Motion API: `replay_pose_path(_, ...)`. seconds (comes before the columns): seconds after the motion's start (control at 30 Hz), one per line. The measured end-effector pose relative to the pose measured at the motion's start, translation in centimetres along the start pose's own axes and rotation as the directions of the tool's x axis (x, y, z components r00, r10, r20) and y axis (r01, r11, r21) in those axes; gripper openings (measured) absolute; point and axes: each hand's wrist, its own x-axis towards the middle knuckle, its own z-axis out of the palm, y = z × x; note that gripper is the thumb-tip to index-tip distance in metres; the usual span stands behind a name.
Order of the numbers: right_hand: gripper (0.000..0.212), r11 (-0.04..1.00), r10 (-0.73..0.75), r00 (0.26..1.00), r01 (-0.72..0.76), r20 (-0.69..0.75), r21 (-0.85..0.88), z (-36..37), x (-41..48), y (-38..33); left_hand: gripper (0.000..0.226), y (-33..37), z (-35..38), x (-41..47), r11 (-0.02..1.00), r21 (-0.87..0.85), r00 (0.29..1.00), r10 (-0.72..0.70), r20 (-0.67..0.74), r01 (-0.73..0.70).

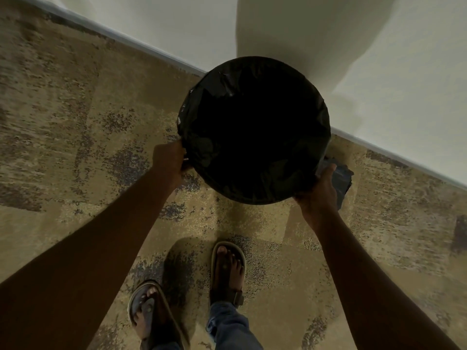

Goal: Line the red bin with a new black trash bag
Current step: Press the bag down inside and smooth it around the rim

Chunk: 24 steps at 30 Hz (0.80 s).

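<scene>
I look straight down into a round bin whose red sides are hidden. A black trash bag (252, 130) covers its whole mouth and is folded over the rim all round. My left hand (169, 159) grips the bag-covered rim at its lower left. At the lower right of the rim, my right hand (319, 190) holds the rim too. A bunched tail of black plastic (341, 176) sticks out beside the right hand. The inside of the bag is too dark to see.
The bin is against a pale wall (379, 59) with a light skirting edge (141, 45) running diagonally. Mottled tan and brown carpet (75, 122) covers the floor. My two feet in sandals (227, 271) are just below the bin.
</scene>
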Motion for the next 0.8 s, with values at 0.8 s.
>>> replay_pose_path(0.8,0.048,-0.710,0.290,0.827,0.523,0.482,-0.470,10.3,4.1,-3.0,0.028,-0.9,9.3,0.2,-0.539,0.554,0.727,-0.172,0.665,-0.634)
